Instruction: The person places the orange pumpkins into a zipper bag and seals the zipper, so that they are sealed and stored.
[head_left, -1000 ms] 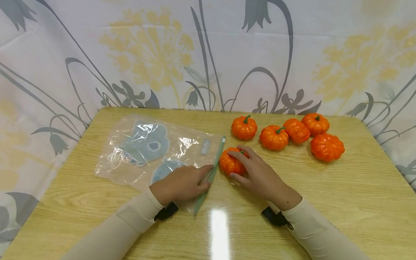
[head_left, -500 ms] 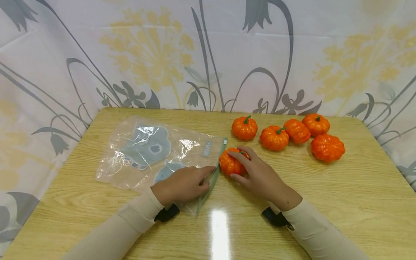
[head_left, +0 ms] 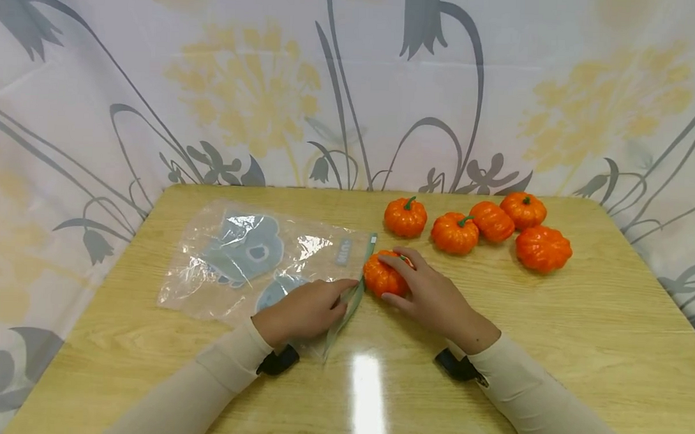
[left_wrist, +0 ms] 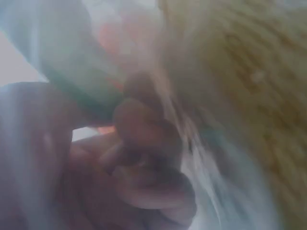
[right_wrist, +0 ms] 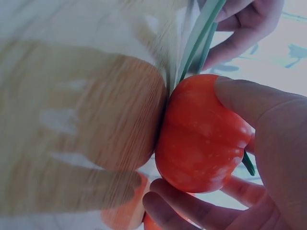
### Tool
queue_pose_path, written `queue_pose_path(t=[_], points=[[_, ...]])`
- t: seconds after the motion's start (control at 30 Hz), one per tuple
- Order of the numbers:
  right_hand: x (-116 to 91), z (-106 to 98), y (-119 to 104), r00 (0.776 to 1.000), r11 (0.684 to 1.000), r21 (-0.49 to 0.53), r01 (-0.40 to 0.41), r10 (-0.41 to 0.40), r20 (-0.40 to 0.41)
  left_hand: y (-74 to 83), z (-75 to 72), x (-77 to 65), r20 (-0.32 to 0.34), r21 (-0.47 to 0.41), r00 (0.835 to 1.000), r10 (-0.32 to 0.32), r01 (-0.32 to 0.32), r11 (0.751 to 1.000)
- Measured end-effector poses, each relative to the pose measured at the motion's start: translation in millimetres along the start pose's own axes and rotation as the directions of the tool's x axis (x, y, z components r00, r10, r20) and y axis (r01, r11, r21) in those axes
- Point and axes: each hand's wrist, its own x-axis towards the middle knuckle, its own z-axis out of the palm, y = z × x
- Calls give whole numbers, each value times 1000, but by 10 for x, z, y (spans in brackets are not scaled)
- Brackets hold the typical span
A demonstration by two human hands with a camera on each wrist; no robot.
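Observation:
A clear zip bag [head_left: 309,231] with blue-grey printed shapes lies flat on the left of the table, its green zip edge [head_left: 372,245] facing right. My left hand [head_left: 305,311] pinches that edge between thumb and fingers; the left wrist view looks through the plastic and is blurred. Right at the bag's mouth sits a small orange pumpkin [head_left: 384,274]. My right hand [head_left: 433,298] grips it, thumb on one side and fingers on the other, as the right wrist view shows with the pumpkin [right_wrist: 201,139] on the tabletop, its green stem toward the palm.
Several more orange pumpkins, one alone [head_left: 405,217] and others bunched to its right [head_left: 493,222], rest along the back of the wooden table [head_left: 578,353]. A flower-patterned curtain [head_left: 352,83] hangs behind the far edge.
The bag's zip edge has shifted slightly at the left hand, and it lies close against the pumpkin. Both hands keep nearly the same place; the whole view has tilted a little.

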Motion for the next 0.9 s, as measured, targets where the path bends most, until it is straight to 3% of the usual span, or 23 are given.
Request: queue_pose_path(t=[0.2, 0.4, 0.9], points=[[9, -15, 7, 999, 999, -11, -32, 31, -16, 23, -22, 24, -61, -28, 998, 10, -12, 1000], [1, 1, 2, 1000, 1000, -10, -17, 16, -7, 34, -1, 11, -51, -22, 999, -17, 16, 1000], [5, -8, -19, 999, 999, 0, -51, 51, 1, 72, 10, 3, -137, -26, 991, -5, 1, 1000]])
